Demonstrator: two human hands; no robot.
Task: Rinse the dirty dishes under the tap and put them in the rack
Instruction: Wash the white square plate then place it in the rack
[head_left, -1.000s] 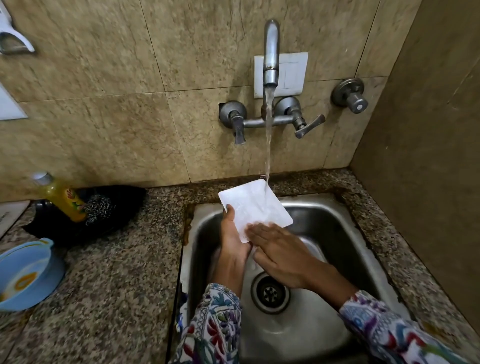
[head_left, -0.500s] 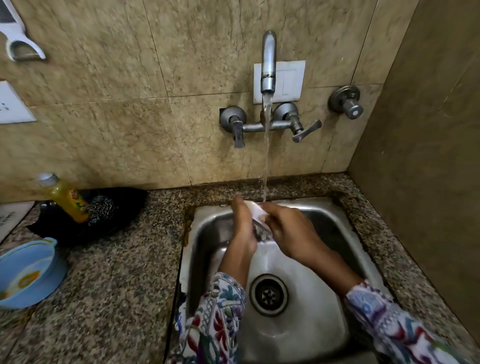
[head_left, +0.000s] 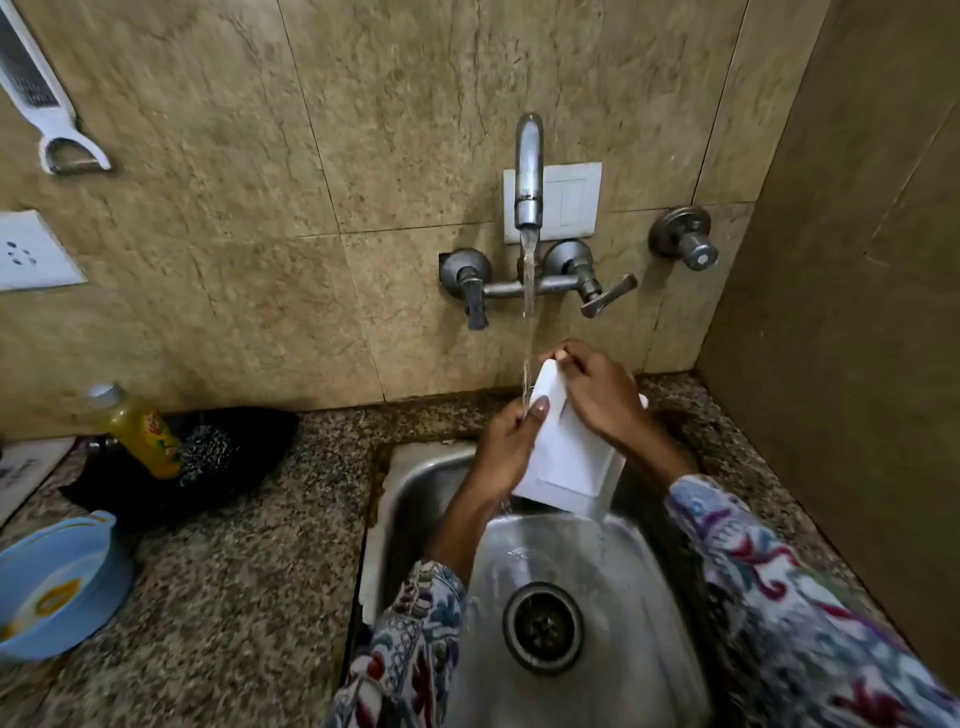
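A white square plate (head_left: 566, 457) is held tilted on edge above the back of the steel sink (head_left: 415, 483), its upper corner under the stream from the tap (head_left: 528, 171); water runs down its face and spills off the lower edge into the basin, toward the drain (head_left: 543, 626). The left hand (head_left: 506, 447) grips the plate's left edge, thumb laid on the white face, fingers curled behind; the right hand (head_left: 597, 389) lies over the top right part, fingers bent round the upper corner and rim, so both hands are closed on the plate. Patterned sleeves cover both forearms.

On the speckled table (head_left: 234, 571) left of the sink sits a blue bowl (head_left: 57, 587) with a yellowish residue inside; behind it a black dish (head_left: 244, 441) holds a yellow bottle (head_left: 140, 431) leaning to the left and a dark scrubber (head_left: 208, 457). On the tiled wall (head_left: 234, 208) hang a white grater (head_left: 36, 98) and a socket plate (head_left: 31, 249); a white switch plate (head_left: 571, 200) sits behind the spout, and a separate valve (head_left: 685, 236) to its right.
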